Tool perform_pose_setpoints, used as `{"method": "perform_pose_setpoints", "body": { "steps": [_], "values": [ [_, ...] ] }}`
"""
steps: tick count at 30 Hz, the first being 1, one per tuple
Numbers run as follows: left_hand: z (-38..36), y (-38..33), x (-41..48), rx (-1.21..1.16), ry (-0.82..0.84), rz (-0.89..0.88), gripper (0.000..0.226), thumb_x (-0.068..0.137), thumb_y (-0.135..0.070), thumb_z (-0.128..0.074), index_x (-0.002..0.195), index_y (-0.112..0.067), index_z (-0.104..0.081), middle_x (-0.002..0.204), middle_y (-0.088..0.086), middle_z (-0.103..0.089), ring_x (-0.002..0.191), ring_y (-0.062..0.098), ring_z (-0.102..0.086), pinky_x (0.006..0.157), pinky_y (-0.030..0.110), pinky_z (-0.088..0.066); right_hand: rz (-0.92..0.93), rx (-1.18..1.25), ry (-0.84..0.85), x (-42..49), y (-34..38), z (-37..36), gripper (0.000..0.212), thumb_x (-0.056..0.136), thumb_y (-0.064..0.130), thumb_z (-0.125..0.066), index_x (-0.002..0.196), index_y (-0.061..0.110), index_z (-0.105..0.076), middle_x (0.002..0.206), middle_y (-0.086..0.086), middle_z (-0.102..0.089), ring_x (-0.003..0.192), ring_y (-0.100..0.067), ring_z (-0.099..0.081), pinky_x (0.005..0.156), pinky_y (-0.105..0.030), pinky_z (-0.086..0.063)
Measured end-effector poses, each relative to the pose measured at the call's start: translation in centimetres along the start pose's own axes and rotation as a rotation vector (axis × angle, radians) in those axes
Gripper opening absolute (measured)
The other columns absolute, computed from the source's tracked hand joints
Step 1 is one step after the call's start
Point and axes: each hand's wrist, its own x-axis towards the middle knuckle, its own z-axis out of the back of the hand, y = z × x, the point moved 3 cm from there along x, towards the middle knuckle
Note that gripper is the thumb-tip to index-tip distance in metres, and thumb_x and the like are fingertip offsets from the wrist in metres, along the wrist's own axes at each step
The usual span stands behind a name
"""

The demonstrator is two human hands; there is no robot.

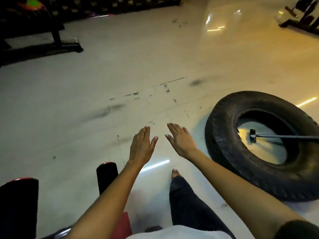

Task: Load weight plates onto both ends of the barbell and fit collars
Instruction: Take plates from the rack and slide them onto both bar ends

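Note:
My left hand [141, 145] and my right hand [181, 140] are stretched out in front of me over the pale tiled floor, palms down, fingers straight and apart, holding nothing. No barbell, weight plate or collar shows clearly in view. A thin dark bar with a small head [252, 135] reaches in from the right edge and ends inside the hole of a large black tyre [222, 135] that lies flat on the floor to the right of my hands.
Two black padded rollers with red caps [107, 176] and a red frame stand at the lower left. A dark bench base [57, 38] sits at the upper left. Rack legs [296, 23] show at the upper right. My bare foot [175, 173] rests on the floor.

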Motion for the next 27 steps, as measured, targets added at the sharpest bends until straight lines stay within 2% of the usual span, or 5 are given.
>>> {"method": "perform_pose_setpoints", "body": {
  "steps": [7, 12, 19, 27],
  "values": [
    [7.1, 5.8, 15.7, -0.056, -0.103, 0.257, 0.059, 0.097, -0.046, -0.032, 0.146, -0.016, -0.023, 0.155, 0.005, -0.025, 0.142, 0.021, -0.021, 0.116, 0.036, -0.017, 0.193, -0.004, 0.11, 21.4, 4.3, 3.6, 0.055, 0.1, 0.04, -0.022, 0.147, 0.014, -0.014, 0.156, -0.005, -0.018, 0.144, -0.019, -0.014, 0.117, -0.035, -0.008],
    [12.5, 13.7, 24.7, -0.103, -0.236, 0.429, 0.06, 0.096, -0.049, -0.033, 0.147, -0.018, -0.023, 0.154, 0.004, -0.026, 0.142, 0.02, -0.021, 0.114, 0.035, -0.018, 0.415, -0.034, 0.149, 35.7, 12.1, 3.9, 0.054, 0.1, 0.04, -0.023, 0.146, 0.014, -0.017, 0.155, -0.005, -0.021, 0.143, -0.02, -0.016, 0.117, -0.034, -0.008],
    [22.2, 28.0, 36.6, -0.139, -0.387, 0.563, 0.057, 0.097, -0.043, -0.035, 0.145, -0.013, -0.027, 0.152, 0.006, -0.031, 0.141, 0.02, -0.024, 0.114, 0.034, -0.02, 0.665, -0.077, 0.231, 53.9, 27.7, 3.8, 0.054, 0.1, 0.038, -0.026, 0.147, 0.014, -0.015, 0.155, -0.003, -0.022, 0.143, -0.018, -0.016, 0.117, -0.033, -0.007],
    [34.0, 43.6, 44.3, -0.116, -0.491, 0.727, 0.056, 0.097, -0.044, -0.034, 0.144, -0.013, -0.029, 0.151, 0.006, -0.034, 0.141, 0.02, -0.024, 0.114, 0.034, -0.019, 0.91, -0.044, 0.294, 69.9, 45.5, 2.8, 0.054, 0.099, 0.04, -0.027, 0.147, 0.016, -0.018, 0.154, -0.001, -0.024, 0.143, -0.016, -0.016, 0.116, -0.031, -0.006]
  ]
}}
